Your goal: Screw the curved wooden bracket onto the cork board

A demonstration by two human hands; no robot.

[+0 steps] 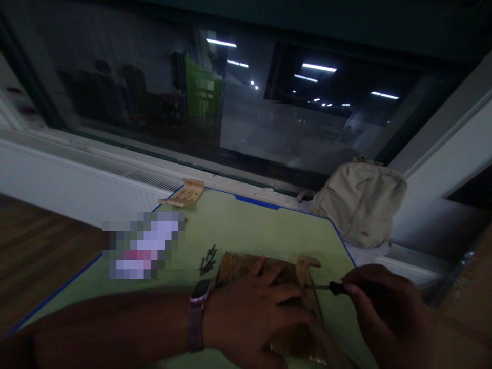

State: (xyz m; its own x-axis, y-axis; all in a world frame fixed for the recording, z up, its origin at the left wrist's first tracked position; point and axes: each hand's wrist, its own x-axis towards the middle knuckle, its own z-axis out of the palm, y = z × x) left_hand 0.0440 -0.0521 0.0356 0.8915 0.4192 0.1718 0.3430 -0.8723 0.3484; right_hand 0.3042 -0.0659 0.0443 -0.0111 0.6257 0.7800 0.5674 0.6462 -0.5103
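My left hand (253,310), with a watch (196,312) on its wrist, lies with spread fingers over a brown, shiny-wrapped block (232,264). Along the block's right side stands a curved light wooden piece (304,269), and my left fingertips reach close to it. My right hand (395,318) is closed around the dark handle of a screwdriver (322,287). Its shaft points left, and the tip meets the wooden piece; a screw there is too small to make out. Several dark screws (208,261) lie loose just beyond the block's left corner.
The light green table (249,225) has a blue edge. A similar curved wooden piece with holes (190,193) lies at its far left corner, near a pixelated item (148,246). A beige backpack (361,202) leans by the window, beyond the right edge. A radiator (77,174) stands left.
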